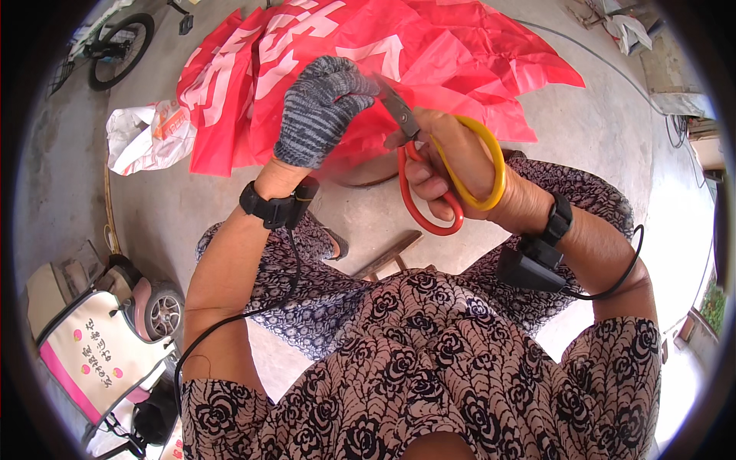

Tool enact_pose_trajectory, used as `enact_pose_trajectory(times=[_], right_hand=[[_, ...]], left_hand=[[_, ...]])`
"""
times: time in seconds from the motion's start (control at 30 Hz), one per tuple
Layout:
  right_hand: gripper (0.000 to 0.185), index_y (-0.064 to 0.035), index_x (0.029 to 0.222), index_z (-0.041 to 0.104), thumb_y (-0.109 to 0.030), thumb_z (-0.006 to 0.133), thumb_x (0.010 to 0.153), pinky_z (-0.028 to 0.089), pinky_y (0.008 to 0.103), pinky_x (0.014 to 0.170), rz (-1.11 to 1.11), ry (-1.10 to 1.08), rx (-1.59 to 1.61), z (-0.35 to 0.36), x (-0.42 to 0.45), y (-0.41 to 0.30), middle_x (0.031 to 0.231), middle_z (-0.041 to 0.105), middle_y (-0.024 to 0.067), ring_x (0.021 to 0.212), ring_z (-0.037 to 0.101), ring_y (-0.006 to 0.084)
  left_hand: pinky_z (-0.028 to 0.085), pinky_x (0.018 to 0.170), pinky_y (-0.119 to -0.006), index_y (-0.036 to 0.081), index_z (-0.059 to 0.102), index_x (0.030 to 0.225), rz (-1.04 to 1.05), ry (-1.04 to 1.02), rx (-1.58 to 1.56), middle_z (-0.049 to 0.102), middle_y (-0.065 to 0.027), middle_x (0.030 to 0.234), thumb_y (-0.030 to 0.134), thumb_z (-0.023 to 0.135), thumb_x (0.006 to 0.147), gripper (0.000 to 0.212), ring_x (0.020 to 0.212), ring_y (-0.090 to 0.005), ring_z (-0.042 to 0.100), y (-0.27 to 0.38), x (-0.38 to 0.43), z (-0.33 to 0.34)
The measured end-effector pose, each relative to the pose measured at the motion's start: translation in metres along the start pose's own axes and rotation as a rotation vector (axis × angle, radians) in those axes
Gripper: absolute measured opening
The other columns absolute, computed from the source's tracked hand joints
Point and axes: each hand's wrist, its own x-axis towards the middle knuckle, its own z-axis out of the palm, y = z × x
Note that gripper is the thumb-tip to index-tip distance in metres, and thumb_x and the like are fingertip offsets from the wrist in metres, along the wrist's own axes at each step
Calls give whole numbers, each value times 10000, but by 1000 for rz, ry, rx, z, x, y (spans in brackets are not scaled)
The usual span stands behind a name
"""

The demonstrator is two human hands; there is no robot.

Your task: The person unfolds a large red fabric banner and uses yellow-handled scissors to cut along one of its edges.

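Observation:
A large red banner (322, 57) of thin sheet material with white lettering spreads across the floor in front of me. My left hand (325, 109), in a grey knitted glove, pinches its raised near part between thumb and fingers. Scissors (408, 123) with one red and one yellow handle loop are in my bare right hand (460, 155). Their blades point up and left, close to the left fingertips. Where the blade tips meet the sheet is blurred, so I cannot tell whether they have material between them.
A crumpled white plastic bag (152, 135) lies left of the banner. Below my hands is part of a wooden stool (391, 253), between my legs. A bicycle wheel (121, 52) stands at upper left, a scooter wheel (164, 310) at lower left. A cable (604, 54) crosses the floor at right.

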Motion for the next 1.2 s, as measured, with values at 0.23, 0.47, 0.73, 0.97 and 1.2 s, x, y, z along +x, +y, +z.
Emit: enact_pose_trajectory(times=[0.23,0.47,0.73,0.97,1.2], right_hand=[[429,7,947,454,-403,356,865,313,242,361,-1,-13,-50,-3,-2,0,605,374,-2,422,314,71],[392,-29,998,445,-380,356,848,317,237,340,68,-27,113,-2,0,-2,626,347,2,419,278,75],[352,-47,940,458,-379,385,849,325,259,498,58,-26,88,-5,11,4,656,364,1,564,372,125],[353,-54,937,454,-387,370,853,321,252,502,66,4,111,-6,12,5,650,339,-36,575,374,113],[351,-61,947,440,-376,321,848,318,271,400,86,-80,192,-9,4,1,618,312,-23,450,301,88]], left_hand=[[442,796,-310,64,656,858,-35,35,-68,616,-53,880,65,639,711,148,862,-210,561,0,1,0],[449,790,-311,69,652,846,22,-6,-37,616,-59,868,57,634,708,140,859,-217,562,-6,1,-2],[458,807,-292,38,648,886,-11,-68,-155,627,-53,910,-12,651,691,201,883,-178,566,2,-1,-1],[462,808,-292,48,653,891,76,-97,11,629,-53,919,3,653,689,207,891,-188,565,6,1,-3],[464,810,-280,42,653,900,-69,-97,-185,630,-52,924,-6,648,693,212,895,-175,571,8,-1,-2]])
